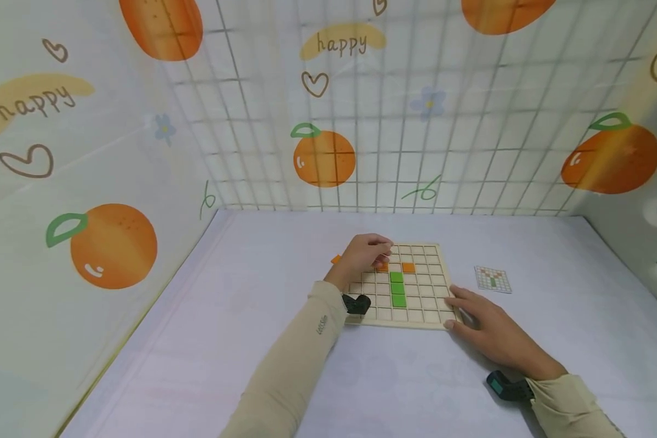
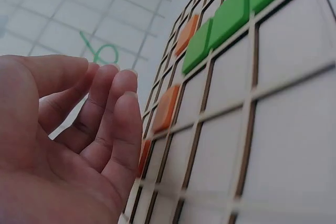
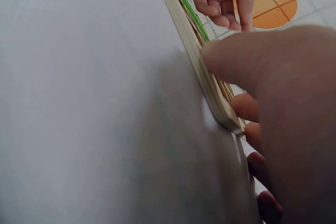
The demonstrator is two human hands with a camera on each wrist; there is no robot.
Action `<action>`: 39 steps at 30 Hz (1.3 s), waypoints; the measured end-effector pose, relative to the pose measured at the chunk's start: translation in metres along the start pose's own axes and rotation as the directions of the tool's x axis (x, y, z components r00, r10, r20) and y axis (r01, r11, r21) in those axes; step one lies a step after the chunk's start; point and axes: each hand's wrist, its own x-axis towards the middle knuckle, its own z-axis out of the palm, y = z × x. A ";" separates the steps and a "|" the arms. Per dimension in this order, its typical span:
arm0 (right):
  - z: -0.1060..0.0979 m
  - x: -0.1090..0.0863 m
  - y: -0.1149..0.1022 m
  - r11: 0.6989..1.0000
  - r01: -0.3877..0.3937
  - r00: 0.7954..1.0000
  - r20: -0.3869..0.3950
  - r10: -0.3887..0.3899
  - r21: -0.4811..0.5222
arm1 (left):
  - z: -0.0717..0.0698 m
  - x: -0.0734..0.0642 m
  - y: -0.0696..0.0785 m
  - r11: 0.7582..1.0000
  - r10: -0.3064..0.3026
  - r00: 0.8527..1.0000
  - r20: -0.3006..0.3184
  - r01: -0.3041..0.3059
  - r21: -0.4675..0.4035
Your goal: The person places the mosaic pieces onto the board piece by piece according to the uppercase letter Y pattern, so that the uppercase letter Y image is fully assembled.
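Note:
A wooden grid board (image 1: 427,316) lies on the table. Three green tiles (image 1: 397,288) run down its middle column. Orange tiles (image 1: 409,267) sit at the upper end of that column, one on either side; another (image 2: 143,158) shows further left in the left wrist view. My left hand (image 1: 365,254) hovers over the board's far left part. Its fingers bend loosely toward the thumb, with nothing visible between them. At the board's near right corner, my right hand (image 1: 490,325) rests its thumb and fingers on the edge. The left forearm covers the board's left side.
A small printed card (image 1: 493,279) with a coloured grid pattern lies right of the board. One orange piece (image 1: 336,259) peeks out behind the left wrist. Pale cloth walls printed with oranges enclose the white table (image 1: 241,255) at the back and sides.

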 end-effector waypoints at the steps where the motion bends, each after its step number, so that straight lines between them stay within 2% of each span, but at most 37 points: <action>1: 0.000 0.000 0.000 1.000 0.001 1.000 -0.003 -0.001 0.000 | -0.003 0.000 -0.001 1.000 -0.001 1.000 -0.012 0.000 -0.004; 10: 0.002 0.000 0.002 1.000 -0.005 1.000 0.004 0.005 0.004 | -0.035 -0.011 -0.002 0.999 0.000 0.993 -0.119 -0.006 -0.049; 17: 0.000 0.000 0.000 1.000 0.002 1.000 -0.002 -0.002 0.005 | -0.063 -0.017 -0.012 0.999 -0.001 0.973 -0.233 -0.010 -0.044; 25: 0.000 0.000 0.000 1.000 -0.005 1.000 0.007 0.005 0.005 | -0.080 -0.029 -0.020 1.000 -0.016 0.950 -0.313 0.022 0.014; 28: 0.000 -0.001 0.000 1.000 -0.009 1.000 0.009 0.009 0.007 | -0.084 -0.031 -0.022 0.998 -0.018 0.945 -0.328 0.038 0.054; 32: -0.001 -0.001 -0.001 1.000 -0.013 1.000 0.010 0.013 0.004 | -0.088 -0.033 -0.027 0.989 -0.041 0.949 -0.312 0.083 0.121; 39: 0.000 -0.001 -0.002 1.000 -0.014 1.000 0.015 0.014 0.017 | -0.093 -0.037 -0.031 0.953 -0.093 0.957 -0.273 0.165 0.254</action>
